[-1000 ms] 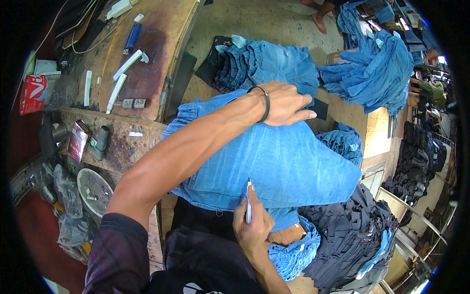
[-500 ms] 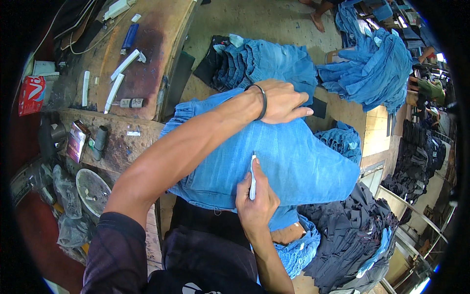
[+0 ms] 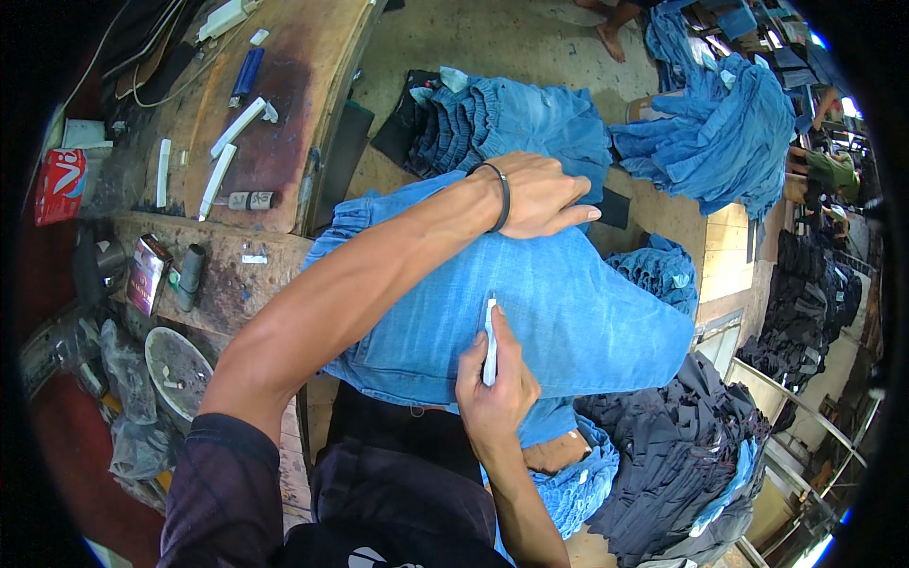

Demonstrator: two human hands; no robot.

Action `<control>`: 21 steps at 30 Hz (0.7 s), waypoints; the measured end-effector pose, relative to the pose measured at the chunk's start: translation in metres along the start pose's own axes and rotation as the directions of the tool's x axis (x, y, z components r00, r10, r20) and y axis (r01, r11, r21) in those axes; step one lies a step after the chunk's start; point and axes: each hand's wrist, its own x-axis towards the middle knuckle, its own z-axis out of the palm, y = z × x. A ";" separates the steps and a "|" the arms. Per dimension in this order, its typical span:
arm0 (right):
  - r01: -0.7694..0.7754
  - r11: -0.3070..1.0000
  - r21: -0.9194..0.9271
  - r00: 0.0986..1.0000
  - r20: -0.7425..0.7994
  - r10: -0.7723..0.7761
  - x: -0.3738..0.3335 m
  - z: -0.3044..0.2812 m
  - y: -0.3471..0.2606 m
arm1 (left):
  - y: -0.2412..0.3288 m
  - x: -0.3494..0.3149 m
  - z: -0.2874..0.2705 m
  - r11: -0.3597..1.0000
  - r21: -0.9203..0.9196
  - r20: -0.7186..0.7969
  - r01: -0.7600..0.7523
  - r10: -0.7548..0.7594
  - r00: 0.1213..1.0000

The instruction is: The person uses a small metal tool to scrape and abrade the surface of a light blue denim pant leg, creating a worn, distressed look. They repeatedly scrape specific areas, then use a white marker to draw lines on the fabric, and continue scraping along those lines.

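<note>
A stained wooden desk [image 3: 327, 57] stood left of the floor [image 3: 473, 38]. It carried three white bars [image 3: 218, 182]; two large denim piles [image 3: 530, 118] lay beyond the blue garment [image 3: 587, 322] at centre. The left forearm [image 3: 379, 256] (an obstruction) crossed the garment; the left hand [image 3: 540, 196] rested there, its grip not determinable. The right hand [image 3: 499, 388] grasped one white tool [image 3: 490, 346].
</note>
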 end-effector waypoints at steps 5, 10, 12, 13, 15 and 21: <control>0.016 1.000 -0.015 1.000 0.017 -0.016 -0.001 -0.002 0.001 | -0.001 0.001 0.002 1.000 0.000 -0.001 0.001 -0.001 1.000; 0.005 1.000 0.009 0.997 0.075 -0.005 -0.025 -0.021 -0.009 | -0.002 0.001 0.003 1.000 0.003 -0.027 -0.012 0.012 1.000; -0.065 0.997 0.042 0.991 0.121 0.059 -0.031 -0.026 -0.010 | -0.003 0.000 0.003 1.000 -0.008 -0.026 -0.011 0.011 1.000; -0.033 0.995 0.098 0.996 0.083 0.025 -0.030 -0.026 -0.010 | -0.003 0.000 0.003 1.000 -0.014 -0.024 -0.009 0.009 1.000; -0.003 0.999 0.037 0.999 0.040 0.002 -0.023 -0.022 -0.004 | -0.003 0.001 0.003 1.000 0.000 -0.027 -0.012 0.012 1.000; 0.002 1.000 0.017 1.000 0.004 -0.002 0.001 0.000 0.007 | -0.003 0.001 0.004 1.000 -0.006 -0.041 -0.010 0.009 0.999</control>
